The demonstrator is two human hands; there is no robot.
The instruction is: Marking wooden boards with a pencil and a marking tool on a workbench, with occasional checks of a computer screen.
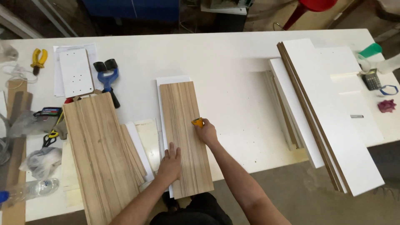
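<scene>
A long wood-grain panel (183,125) lies lengthwise on the white table (225,62), on top of a white sheet (173,79). My left hand (170,163) presses flat on the panel's near left part, fingers spread. My right hand (206,132) grips a small yellow tool (197,122) held against the panel's right edge, about halfway along it.
A stack of wood-grain panels (100,150) lies to the left. Large white boards (325,108) are piled at the right. A blue clamp (107,79), yellow pliers (38,58), a drilled white plate (76,73), a plastic bottle (29,189) and a calculator (371,79) sit around.
</scene>
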